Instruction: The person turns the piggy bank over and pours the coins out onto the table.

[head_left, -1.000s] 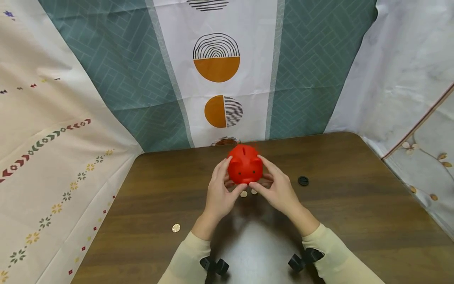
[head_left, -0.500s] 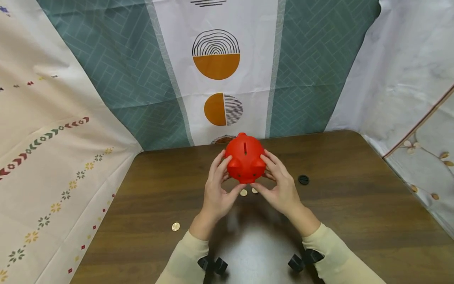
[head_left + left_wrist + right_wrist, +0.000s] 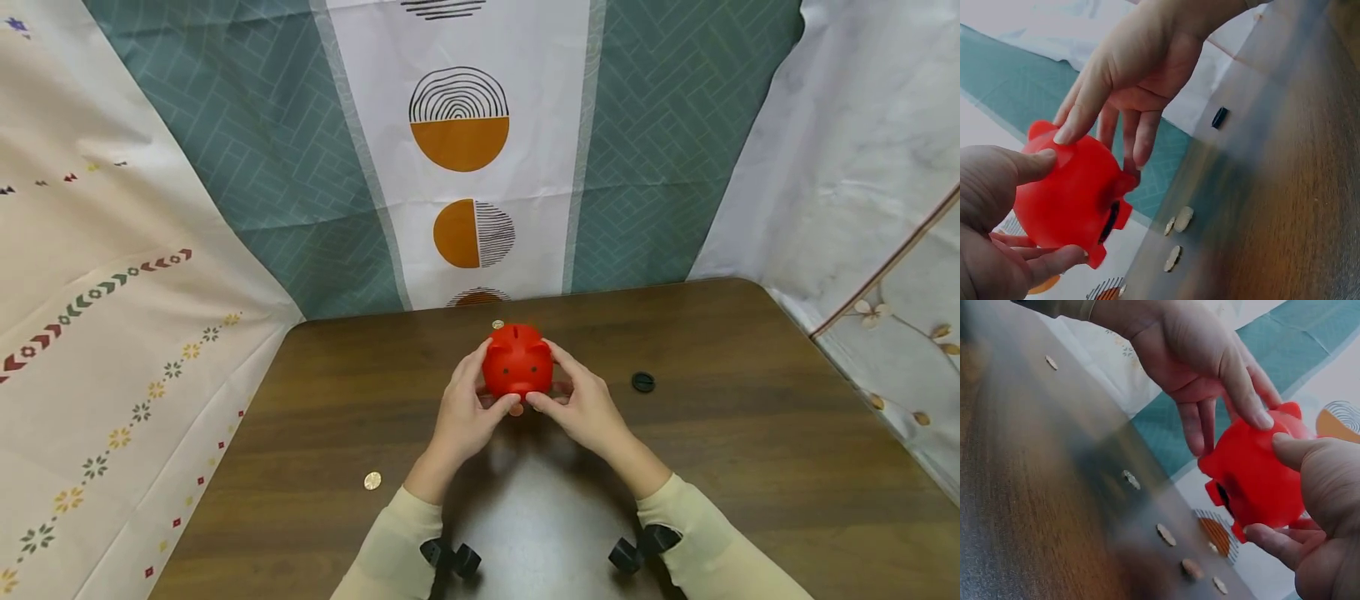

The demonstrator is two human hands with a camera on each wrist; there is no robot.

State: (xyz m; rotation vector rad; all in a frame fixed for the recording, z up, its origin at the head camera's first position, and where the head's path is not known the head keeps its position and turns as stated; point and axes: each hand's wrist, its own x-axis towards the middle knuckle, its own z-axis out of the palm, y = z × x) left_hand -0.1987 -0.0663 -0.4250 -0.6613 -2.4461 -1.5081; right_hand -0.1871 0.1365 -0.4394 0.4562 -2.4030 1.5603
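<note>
Holding red plastic piggy bank (image 3: 517, 363) above brown wooden desk (image 3: 750, 450) | left hand (image 3: 463, 414), right hand (image 3: 583, 406): fingers curled round it | step: shaking out coins (image 3: 372, 481) | next: a firm two-handed grip, judging by the loose coins

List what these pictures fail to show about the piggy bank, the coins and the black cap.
- Piggy bank contents: hidden by its opaque red shell in every view.
- Coins under the bank: in the head view the bank, left hand and right hand cover them; their count is unclear.
- Coin faces: too small in the head view, blurred in both wrist views.
- Black cap: too small for detail.
</note>
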